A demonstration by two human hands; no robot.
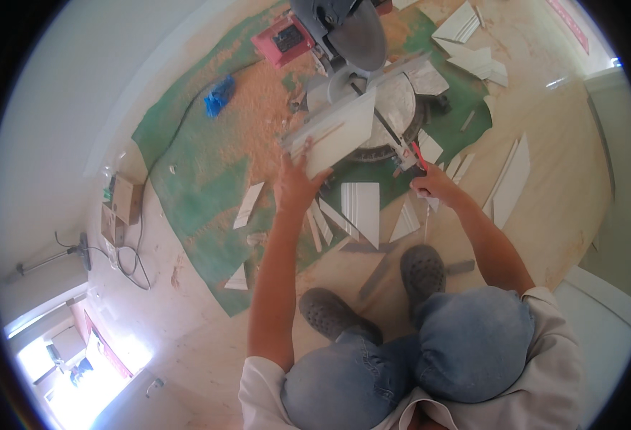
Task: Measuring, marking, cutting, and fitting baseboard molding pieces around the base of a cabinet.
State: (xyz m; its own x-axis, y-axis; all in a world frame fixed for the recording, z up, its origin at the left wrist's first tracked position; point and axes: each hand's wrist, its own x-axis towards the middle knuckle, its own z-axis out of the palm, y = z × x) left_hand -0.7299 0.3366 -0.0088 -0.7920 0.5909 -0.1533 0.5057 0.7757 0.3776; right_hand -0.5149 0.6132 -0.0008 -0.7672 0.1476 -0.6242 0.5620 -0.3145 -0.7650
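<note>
A white board (pixel 351 132) with one slanted end lies across the miter saw's round table (pixel 399 104). My left hand (pixel 294 179) grips its near left part, fingers on top and thumb along the near edge. The saw's round blade (pixel 358 43) is raised above and behind the board, next to the red-and-black motor housing (pixel 284 41). At the front of the saw table, my right hand (pixel 436 185) is closed around the lower end of a slim red piece (pixel 419 154). Whether that piece belongs to the saw, I cannot tell.
Green sheeting (pixel 208 208) strewn with sawdust lies under the saw. White offcuts (pixel 360 208) are scattered before my feet, with longer white strips (pixel 510 183) to the right. A power cord (pixel 179 125) runs left past a crumpled blue bag (pixel 219 97). Wooden boxes (pixel 126 201) stand further left.
</note>
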